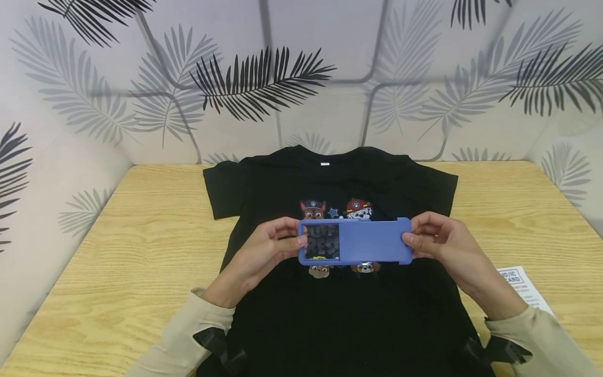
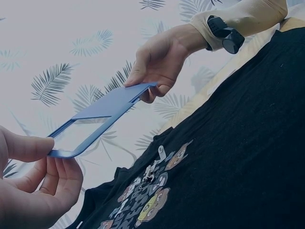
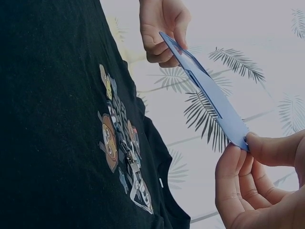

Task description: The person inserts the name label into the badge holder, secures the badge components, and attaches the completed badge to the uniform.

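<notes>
A blue card holder [image 1: 374, 241] is held level above a black T-shirt [image 1: 348, 314] with cartoon dogs on its chest. Through the clear window [image 1: 322, 242] in the holder's left part, the shirt's lettering shows. My left hand [image 1: 264, 254] pinches the left end, thumb on the window's edge and fingers behind. At the opposite end my right hand [image 1: 447, 248] pinches the blue solid part, with its thumb on top. In the right wrist view, a small metal clip with a strap [image 3: 136, 171] appears over the shirt print, below the holder.
The T-shirt lies spread on a wooden table [image 1: 141, 251], its neck toward the wall [image 1: 320, 110] with leaf patterns. A white printed card [image 1: 527, 288] lies on the table beside my right forearm. Black wrist cameras [image 1: 220, 348] are strapped over beige sleeves.
</notes>
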A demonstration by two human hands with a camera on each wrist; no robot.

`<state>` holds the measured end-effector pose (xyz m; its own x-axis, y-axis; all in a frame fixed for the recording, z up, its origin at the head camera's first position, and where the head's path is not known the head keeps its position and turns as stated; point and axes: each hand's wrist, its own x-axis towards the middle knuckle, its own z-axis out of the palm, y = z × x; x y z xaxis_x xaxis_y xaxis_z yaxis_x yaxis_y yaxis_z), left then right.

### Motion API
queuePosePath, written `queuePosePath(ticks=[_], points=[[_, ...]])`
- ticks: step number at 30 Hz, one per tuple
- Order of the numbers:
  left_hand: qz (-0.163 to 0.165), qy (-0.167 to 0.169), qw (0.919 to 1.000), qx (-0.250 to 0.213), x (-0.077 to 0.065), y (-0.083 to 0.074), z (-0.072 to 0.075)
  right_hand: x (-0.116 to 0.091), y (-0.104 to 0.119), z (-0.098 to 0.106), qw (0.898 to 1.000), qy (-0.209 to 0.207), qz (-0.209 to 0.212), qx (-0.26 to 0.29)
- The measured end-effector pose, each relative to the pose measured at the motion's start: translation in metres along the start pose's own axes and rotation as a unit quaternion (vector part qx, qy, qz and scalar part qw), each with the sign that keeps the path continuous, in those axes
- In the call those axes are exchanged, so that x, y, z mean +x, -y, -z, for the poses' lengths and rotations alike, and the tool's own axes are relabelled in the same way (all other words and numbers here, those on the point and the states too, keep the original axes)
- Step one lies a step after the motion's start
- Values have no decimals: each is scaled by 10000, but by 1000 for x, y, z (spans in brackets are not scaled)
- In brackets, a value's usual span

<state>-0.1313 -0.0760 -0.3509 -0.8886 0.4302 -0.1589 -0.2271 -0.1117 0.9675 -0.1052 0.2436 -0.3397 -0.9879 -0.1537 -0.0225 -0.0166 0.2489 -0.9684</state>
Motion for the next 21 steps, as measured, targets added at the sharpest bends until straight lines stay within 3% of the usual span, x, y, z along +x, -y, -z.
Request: queuePosePath(ticks=[21], points=[[-116,-34,9999,-15,0,1,1,0,0,1,10000,-6,36,79]])
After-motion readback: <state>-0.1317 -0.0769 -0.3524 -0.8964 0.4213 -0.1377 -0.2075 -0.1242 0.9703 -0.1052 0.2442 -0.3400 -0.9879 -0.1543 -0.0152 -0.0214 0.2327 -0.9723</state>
